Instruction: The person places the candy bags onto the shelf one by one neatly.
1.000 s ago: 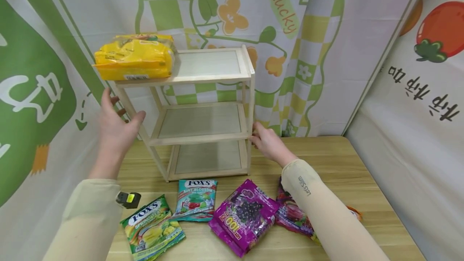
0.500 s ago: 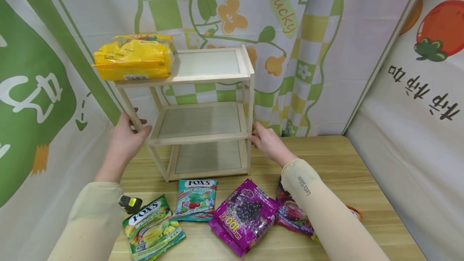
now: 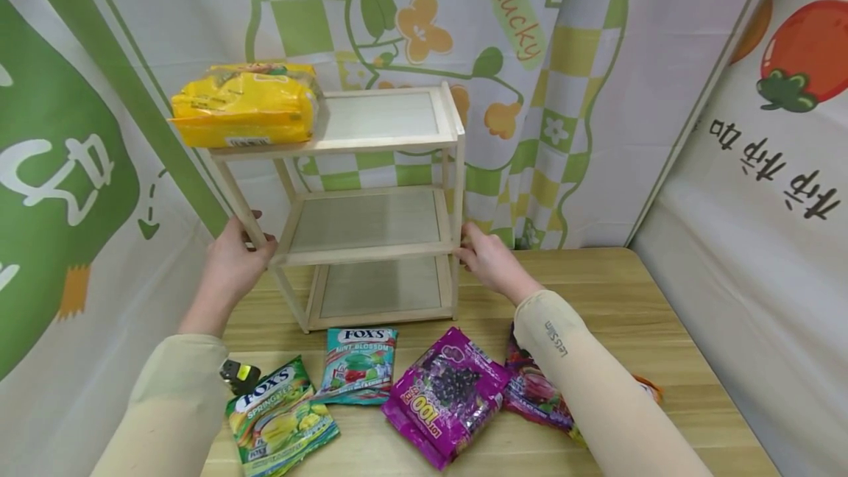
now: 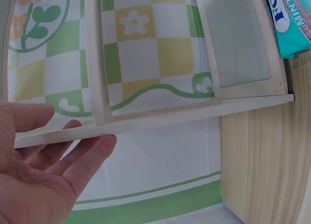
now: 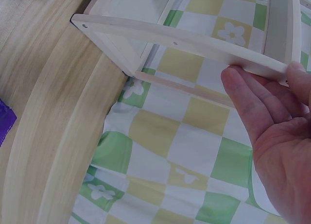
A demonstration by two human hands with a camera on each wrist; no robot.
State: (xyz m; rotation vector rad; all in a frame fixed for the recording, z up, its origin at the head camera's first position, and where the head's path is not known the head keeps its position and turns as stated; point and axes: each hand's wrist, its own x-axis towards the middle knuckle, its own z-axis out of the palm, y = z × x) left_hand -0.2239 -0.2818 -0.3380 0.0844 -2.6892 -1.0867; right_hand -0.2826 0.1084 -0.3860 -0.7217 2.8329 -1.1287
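A pale wooden three-tier shelf rack (image 3: 384,116) stands upright at the back of the table. On the left of its top tier lies a yellow plastic pack (image 3: 248,109). My left hand (image 3: 232,260) grips the rack's left front post, just above the middle tier; in the left wrist view the thumb and fingers lie on opposite sides of that post (image 4: 165,119). Opposite it, my right hand (image 3: 493,263) holds the right front post around middle-tier height. The right wrist view shows fingertips under this post (image 5: 194,44) and the thumb at its other side.
In front of the rack lie a green FOX'S bag (image 3: 281,418), a teal FOX'S bag (image 3: 359,366) and a purple grape bag (image 3: 447,396). Another dark purple bag (image 3: 536,392) is partly under my right forearm. A patterned curtain (image 3: 556,131) hangs behind.
My left hand has moved down and to the right along the left post, and its fingers have closed on it. The right hand and the rack have stayed still.
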